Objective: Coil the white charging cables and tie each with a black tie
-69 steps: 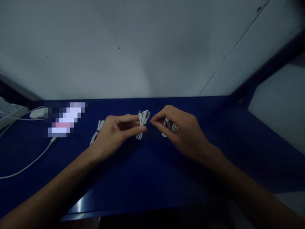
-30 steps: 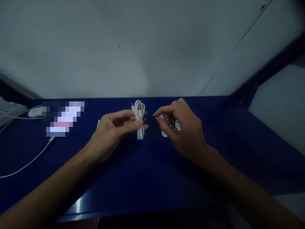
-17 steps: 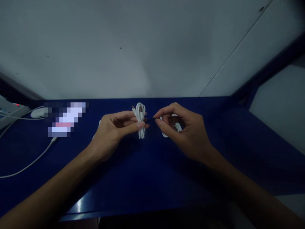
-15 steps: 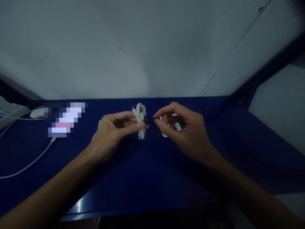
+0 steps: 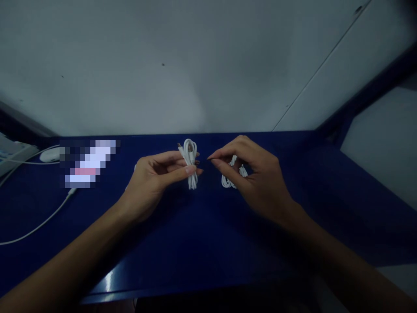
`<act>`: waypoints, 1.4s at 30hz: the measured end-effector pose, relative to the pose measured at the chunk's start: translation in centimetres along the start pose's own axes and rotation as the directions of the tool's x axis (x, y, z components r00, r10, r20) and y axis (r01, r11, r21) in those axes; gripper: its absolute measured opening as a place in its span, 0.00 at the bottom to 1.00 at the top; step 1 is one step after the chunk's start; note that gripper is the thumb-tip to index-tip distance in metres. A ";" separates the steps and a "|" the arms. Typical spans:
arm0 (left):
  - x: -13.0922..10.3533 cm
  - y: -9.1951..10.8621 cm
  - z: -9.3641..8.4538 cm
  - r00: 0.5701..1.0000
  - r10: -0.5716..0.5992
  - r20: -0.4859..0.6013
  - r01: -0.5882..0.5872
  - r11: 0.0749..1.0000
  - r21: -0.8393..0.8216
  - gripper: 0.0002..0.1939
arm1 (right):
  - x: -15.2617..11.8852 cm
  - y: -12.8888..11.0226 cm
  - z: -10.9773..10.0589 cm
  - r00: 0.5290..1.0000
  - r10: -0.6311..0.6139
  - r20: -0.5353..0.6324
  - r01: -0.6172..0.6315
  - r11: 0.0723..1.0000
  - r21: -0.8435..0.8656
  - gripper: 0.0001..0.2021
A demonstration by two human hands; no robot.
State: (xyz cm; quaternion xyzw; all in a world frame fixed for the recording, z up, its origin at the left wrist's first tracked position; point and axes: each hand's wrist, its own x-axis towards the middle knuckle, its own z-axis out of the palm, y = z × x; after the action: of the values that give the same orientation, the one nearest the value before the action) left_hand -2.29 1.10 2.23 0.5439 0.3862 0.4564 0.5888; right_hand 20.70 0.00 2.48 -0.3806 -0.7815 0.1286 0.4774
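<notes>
A bundled white cable (image 5: 192,178) with its plugs pointing up is pinched between the thumb and fingers of my left hand (image 5: 148,180), above the blue table (image 5: 182,252). To the right, my right hand (image 5: 257,174) has its thumb and forefinger brought nearly together, pointing at the bundle but apart from it. Whatever those fingertips hold, if anything, is too small and dark to make out. More coiled white cable (image 5: 226,181) lies behind and below my right hand, partly hidden by its fingers. A small white edge shows behind my left wrist.
At the left lies a pixelated, lit phone-like object (image 5: 94,161) with a white cord (image 5: 54,217) plugged into its lower end. A white rounded item (image 5: 50,154) and a white box (image 5: 19,152) are farther left. A pale wall (image 5: 130,78) rises behind the table.
A thin dark strand seen between the bundle and my right fingertips no longer shows. The bundle and my left hand have shifted slightly left. More of the coiled cable near my right hand shows.
</notes>
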 end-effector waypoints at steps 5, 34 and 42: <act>0.0 0.1 0.0 1.000 0.011 -0.005 -0.011 1.000 0.008 0.12 | 0.0 0.0 0.2 0.995 -0.094 -0.037 0.091 0.994 -0.067 0.06; -0.1 0.3 0.2 0.998 -0.033 -0.051 0.038 0.994 0.104 0.14 | -0.5 1.8 0.2 0.889 -0.452 0.077 0.445 0.809 -0.385 0.12; -0.3 0.7 0.5 0.980 0.143 -0.141 -0.105 0.964 0.244 0.11 | -0.4 -0.3 0.7 0.966 0.235 0.109 -0.251 0.954 0.163 0.02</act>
State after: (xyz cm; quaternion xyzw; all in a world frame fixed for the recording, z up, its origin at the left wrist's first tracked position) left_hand -1.97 0.61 3.01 0.5954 0.4480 0.4848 0.4580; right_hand 20.06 -0.38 1.99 -0.4241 -0.7347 0.2715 0.4545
